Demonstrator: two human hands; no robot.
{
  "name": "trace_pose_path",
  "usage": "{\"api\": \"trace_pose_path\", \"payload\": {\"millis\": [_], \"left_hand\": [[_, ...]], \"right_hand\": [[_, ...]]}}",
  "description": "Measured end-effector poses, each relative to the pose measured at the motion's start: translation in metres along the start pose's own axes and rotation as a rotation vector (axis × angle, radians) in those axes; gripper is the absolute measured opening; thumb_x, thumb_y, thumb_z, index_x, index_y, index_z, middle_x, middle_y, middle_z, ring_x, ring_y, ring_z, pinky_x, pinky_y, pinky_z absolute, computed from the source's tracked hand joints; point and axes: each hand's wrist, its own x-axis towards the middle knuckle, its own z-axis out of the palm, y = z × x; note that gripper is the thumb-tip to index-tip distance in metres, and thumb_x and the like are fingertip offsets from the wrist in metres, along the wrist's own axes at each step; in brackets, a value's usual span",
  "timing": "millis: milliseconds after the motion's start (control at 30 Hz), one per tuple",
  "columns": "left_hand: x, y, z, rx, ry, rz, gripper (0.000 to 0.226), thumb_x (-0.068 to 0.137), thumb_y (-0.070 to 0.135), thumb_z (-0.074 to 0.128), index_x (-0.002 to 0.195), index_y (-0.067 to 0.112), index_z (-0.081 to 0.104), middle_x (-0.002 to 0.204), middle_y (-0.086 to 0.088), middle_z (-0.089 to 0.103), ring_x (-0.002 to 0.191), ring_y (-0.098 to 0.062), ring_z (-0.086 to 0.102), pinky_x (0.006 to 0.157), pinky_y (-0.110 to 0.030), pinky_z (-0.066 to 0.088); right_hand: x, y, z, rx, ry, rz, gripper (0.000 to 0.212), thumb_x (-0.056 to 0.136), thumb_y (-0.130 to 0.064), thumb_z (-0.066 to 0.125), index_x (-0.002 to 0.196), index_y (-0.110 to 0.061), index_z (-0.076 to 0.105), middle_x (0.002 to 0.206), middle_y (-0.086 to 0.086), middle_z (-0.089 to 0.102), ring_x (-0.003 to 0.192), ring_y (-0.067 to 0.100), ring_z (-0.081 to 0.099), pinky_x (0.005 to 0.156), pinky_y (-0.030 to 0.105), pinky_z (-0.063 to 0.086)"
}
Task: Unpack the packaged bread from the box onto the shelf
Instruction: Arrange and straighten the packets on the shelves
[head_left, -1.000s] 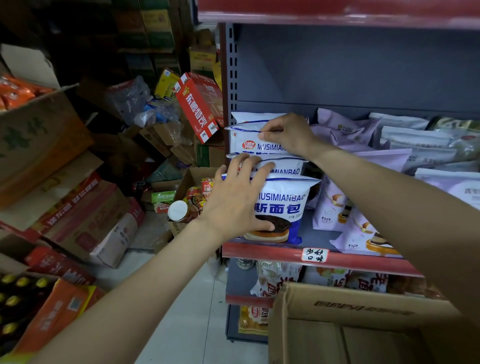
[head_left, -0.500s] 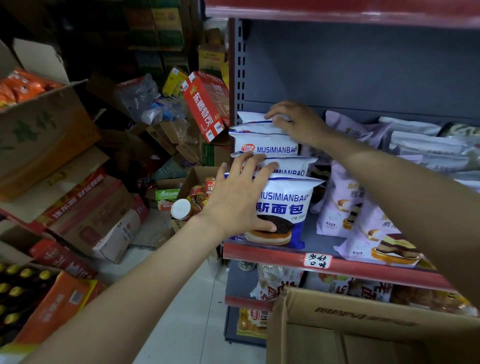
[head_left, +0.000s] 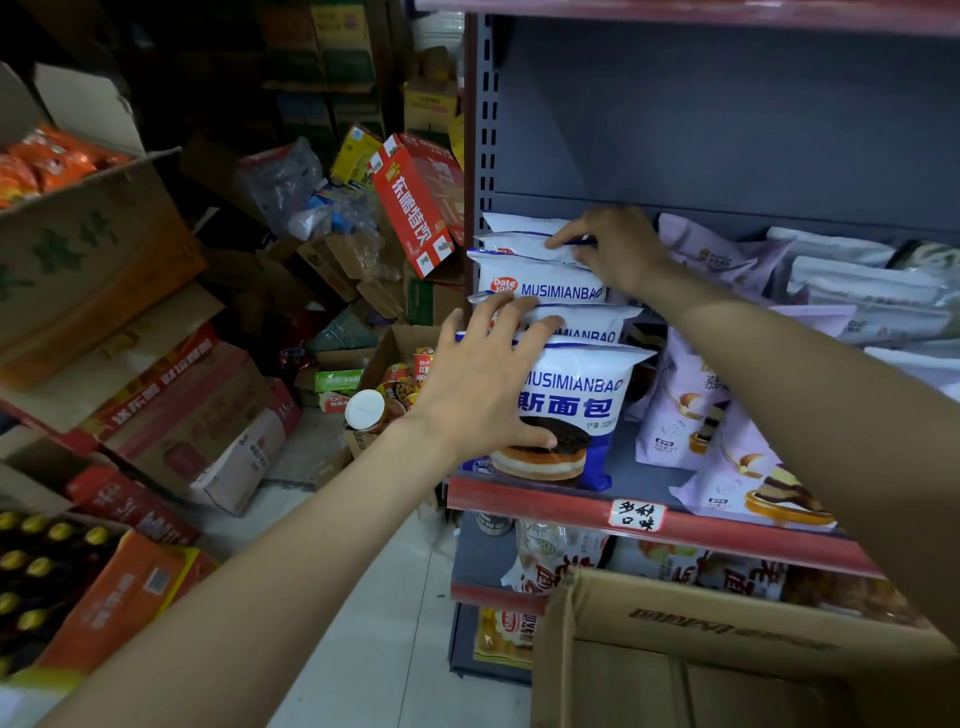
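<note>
Nearest the camera, the open cardboard box (head_left: 675, 649) sits below the shelf, its flaps dull brown and stiff, and what it holds cannot be seen. Just beyond it runs the red front lip of the shelf (head_left: 545, 501) with a handwritten label stuck on. On that shelf stands a row of white-and-blue bread bags (head_left: 576, 395), one behind the other at the left end against the perforated upright. The left hand (head_left: 478, 395) lies flat on the front bag, fingers straight and spread, thumb low on the printed cake, pressing the row back. Farther in, the right hand (head_left: 618, 249) rests on the top seam of a rear bag, fingers bent down over the edge and seemingly nipping the crimped film, though the grip is partly hidden. These bags look light, puffy with air and glossy, so they would likely slide on each other and squash if squeezed; the flat crimped top seam or the two side edges seem the safest places to hold. To the right lie pale purple bags (head_left: 691, 415) of similar soft film, some leaning. Behind all stands the smooth grey back panel (head_left: 727, 114) of the shelving
</note>
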Motion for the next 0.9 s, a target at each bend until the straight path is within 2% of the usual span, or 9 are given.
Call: {"api": "trace_pose_path", "payload": {"millis": [100,200,333,433,533,633,733,800,900], "left_hand": [[0.006,0.000,0.000,-0.002,-0.001,-0.009,0.106,0.060,0.072,0.069,0.144,0.027,0.022,0.152,-0.002,0.021,0.142,-0.025,0.012,0.112,-0.052,0.021],[0.007,0.000,-0.001,0.003,-0.025,-0.016,0.113,0.058,0.073,0.070,0.147,0.030,0.014,0.154,-0.003,0.015,0.143,-0.026,0.007,0.113,-0.055,0.014],[-0.003,-0.002,-0.006,-0.086,-0.024,-0.014,0.124,0.056,0.074,0.070,0.149,0.035,-0.001,0.158,-0.004,-0.003,0.145,-0.025,-0.008,0.112,-0.064,0.006],[-0.018,-0.001,-0.009,-0.343,0.225,-0.063,0.109,0.062,0.068,0.070,0.149,0.030,0.016,0.157,-0.007,0.009,0.145,-0.026,0.005,0.115,-0.056,0.014],[-0.042,0.003,0.007,-0.878,0.470,-0.298,0.085,0.077,0.043,0.072,0.145,0.021,0.025,0.150,-0.004,0.023,0.138,-0.013,0.026,0.115,-0.040,0.026],[-0.055,0.006,0.026,-1.322,0.251,-0.546,0.099,0.079,0.025,0.075,0.150,0.026,0.006,0.157,0.003,0.013,0.143,-0.011,0.019,0.117,-0.044,0.022],[-0.048,0.004,0.034,-1.399,0.043,-0.528,0.110,0.079,0.016,0.074,0.149,0.033,-0.009,0.155,0.016,0.017,0.138,-0.004,0.024,0.117,-0.037,0.021],[-0.039,0.001,0.037,-1.456,0.008,-0.479,0.108,0.081,0.009,0.072,0.149,0.033,-0.008,0.143,0.026,0.031,0.126,0.003,0.038,0.111,-0.027,0.029],[-0.031,-0.002,0.042,-1.457,-0.013,-0.427,0.087,0.085,0.003,0.064,0.149,0.023,0.009,0.134,0.008,0.049,0.114,0.002,0.053,0.098,-0.019,0.043]], "right_hand": [[0.003,0.001,-0.006,-0.060,-0.086,-0.017,0.032,0.093,-0.002,0.051,0.117,-0.016,0.067,0.127,0.012,0.060,0.117,0.027,0.054,0.093,0.021,0.036],[-0.009,-0.005,-0.016,-0.003,-0.144,-0.021,0.031,0.095,-0.004,0.045,0.119,-0.007,0.064,0.126,0.015,0.059,0.118,0.030,0.052,0.091,0.019,0.032],[-0.065,-0.035,-0.042,0.326,0.135,0.134,0.031,0.099,-0.013,0.040,0.124,-0.013,0.059,0.121,0.005,0.058,0.111,0.016,0.052,0.085,0.012,0.034],[-0.135,-0.068,-0.057,0.699,0.385,0.206,0.026,0.099,-0.017,0.042,0.121,-0.024,0.055,0.112,-0.008,0.057,0.099,-0.006,0.052,0.080,0.000,0.034],[-0.195,-0.084,-0.042,0.836,0.449,0.187,0.029,0.097,-0.014,0.047,0.124,-0.024,0.047,0.125,-0.006,0.053,0.117,0.000,0.050,0.093,0.008,0.039],[-0.218,-0.077,-0.002,0.839,0.412,0.250,0.045,0.091,-0.023,0.053,0.132,-0.029,0.037,0.137,-0.007,0.043,0.129,0.006,0.041,0.108,0.027,0.038],[-0.215,-0.064,0.033,0.767,0.257,0.241,0.080,0.085,-0.033,0.063,0.147,-0.032,0.012,0.152,-0.012,0.020,0.142,0.009,0.023,0.115,0.045,0.028],[-0.206,-0.062,0.046,0.874,0.168,0.207,0.097,0.083,-0.021,0.066,0.145,-0.037,-0.006,0.155,-0.013,0.016,0.143,0.010,0.023,0.116,0.048,0.025],[-0.196,-0.064,0.056,0.908,0.165,0.190,0.103,0.082,-0.009,0.064,0.140,-0.041,-0.015,0.151,-0.009,0.029,0.136,0.010,0.038,0.113,0.046,0.032]]}}
